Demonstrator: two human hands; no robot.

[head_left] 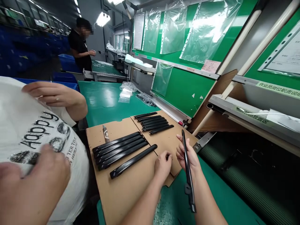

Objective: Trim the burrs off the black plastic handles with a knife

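Note:
My right hand (187, 154) grips a long glossy black plastic bar (188, 170) upright, with its lower end hanging past my wrist. My left hand (163, 165) sits curled beside it at the edge of a cardboard sheet (124, 190), holding nothing visible. Several similar black bars (119, 150) lie side by side on that sheet, and a single bar (133, 161) lies apart, nearer my left hand. Several shorter black bars (152, 123) lie on a second cardboard sheet (171, 150). A small metal-tipped tool (106, 133) lies beyond the bars.
A co-worker in a white printed T-shirt (39, 140) stands close on the left, with both hands near the shirt. The cardboard lies on a green bench (112, 103) with plastic bags (126, 92). A green board (187, 90) and metal shelf (243, 109) stand right; another person (81, 43) works beyond.

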